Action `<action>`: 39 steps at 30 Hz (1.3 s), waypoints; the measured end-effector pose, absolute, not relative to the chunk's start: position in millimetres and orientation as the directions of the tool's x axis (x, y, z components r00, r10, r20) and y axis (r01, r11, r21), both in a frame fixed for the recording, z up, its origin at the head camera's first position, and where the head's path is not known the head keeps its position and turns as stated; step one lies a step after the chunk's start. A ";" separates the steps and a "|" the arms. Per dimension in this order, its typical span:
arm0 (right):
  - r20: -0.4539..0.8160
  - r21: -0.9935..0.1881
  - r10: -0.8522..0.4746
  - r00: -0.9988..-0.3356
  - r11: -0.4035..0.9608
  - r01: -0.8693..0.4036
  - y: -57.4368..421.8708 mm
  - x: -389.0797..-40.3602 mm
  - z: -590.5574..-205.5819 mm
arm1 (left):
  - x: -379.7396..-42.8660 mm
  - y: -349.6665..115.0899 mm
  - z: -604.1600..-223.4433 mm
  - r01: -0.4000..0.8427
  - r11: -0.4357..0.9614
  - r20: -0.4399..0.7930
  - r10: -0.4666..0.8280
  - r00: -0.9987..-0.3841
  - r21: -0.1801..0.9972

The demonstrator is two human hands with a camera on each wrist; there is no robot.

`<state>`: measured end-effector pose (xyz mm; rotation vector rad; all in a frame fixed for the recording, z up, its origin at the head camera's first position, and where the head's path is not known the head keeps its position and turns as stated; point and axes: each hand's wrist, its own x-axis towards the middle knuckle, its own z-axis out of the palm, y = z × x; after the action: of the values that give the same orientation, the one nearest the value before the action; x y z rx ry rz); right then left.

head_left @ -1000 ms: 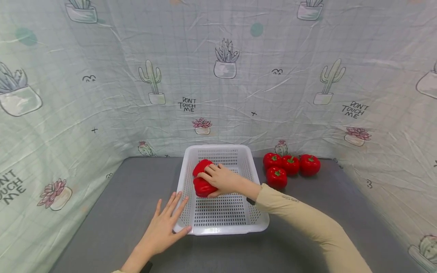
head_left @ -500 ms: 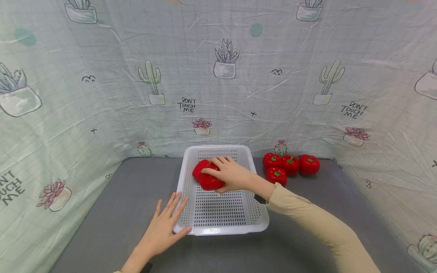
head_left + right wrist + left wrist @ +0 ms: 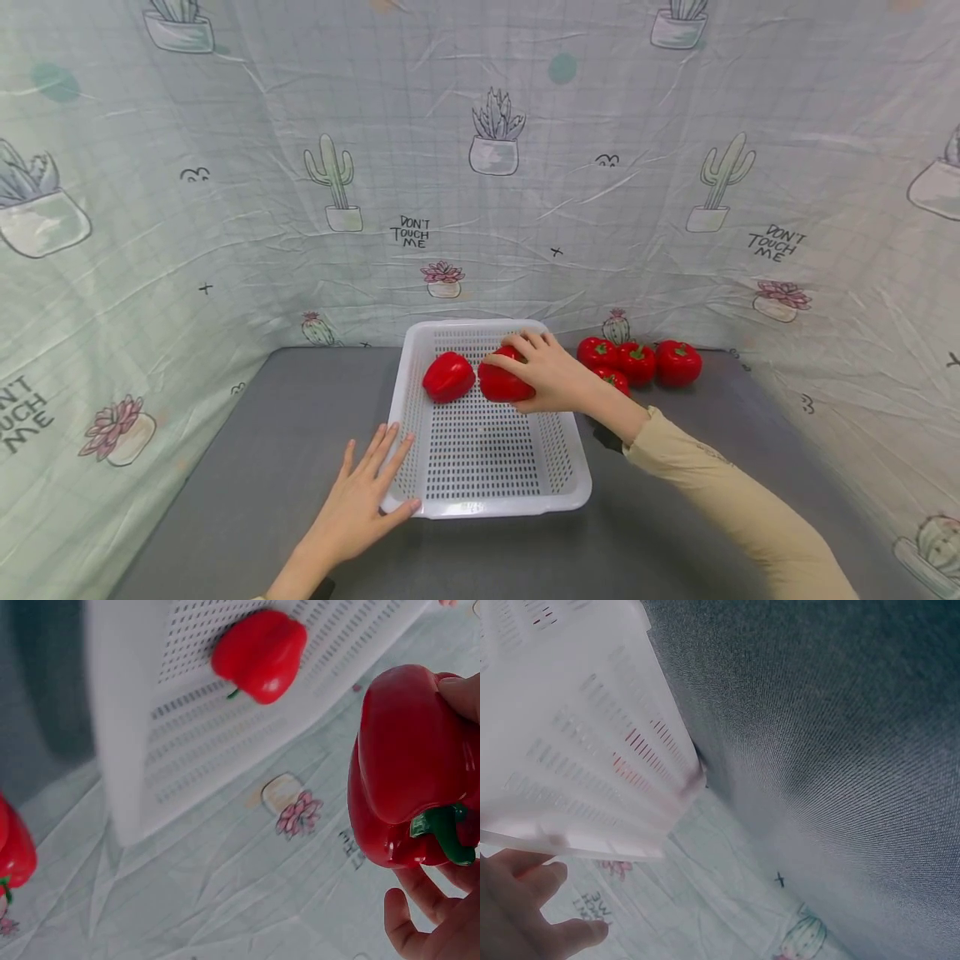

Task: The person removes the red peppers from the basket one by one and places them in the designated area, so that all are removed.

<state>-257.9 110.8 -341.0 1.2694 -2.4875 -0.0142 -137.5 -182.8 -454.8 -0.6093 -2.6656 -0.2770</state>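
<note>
Bits I can't see well from back here
The right hand point(image 3: 551, 375) covers part of the held pepper point(image 3: 501, 387), and its wrist hides part of the front pepper point(image 3: 615, 380). I can't read the tiny writing point(image 3: 712, 452) on the sleeve point(image 3: 731, 496). The left wrist view cuts off the left hand point(image 3: 529, 911), and I get only red bits point(image 3: 636, 742) through the basket point(image 3: 570, 780).

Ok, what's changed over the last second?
The right hand, gripping a red pepper, has carried it rightward across the white basket, away from the other pepper inside, which now shows whole. Nothing was let go. Unchanged: the left hand on the basket's left side, and the four peppers to its right, the front one now partly hidden.
</note>
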 end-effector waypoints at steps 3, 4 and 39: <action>0.321 0.163 -0.774 -0.546 0.613 -0.773 121.4 -258.8 -342.1 | -137.7 -182.6 -455.0 0.454 0.884 0.413 0.376 -0.829 0.107; 0.328 0.164 -0.769 -0.548 0.618 -0.769 124.8 -258.9 -342.1 | -137.7 -182.6 -455.1 0.455 0.884 0.413 0.376 -0.829 0.108; 0.447 0.178 -0.612 -0.653 0.776 -0.605 243.4 -258.7 -357.5 | -137.9 -182.8 -458.6 0.449 0.890 0.428 0.377 -0.822 0.078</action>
<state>-258.7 243.4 -357.5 0.9122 -2.4776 -0.0179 -137.9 -182.8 -458.6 -0.6054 -2.6495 -0.2450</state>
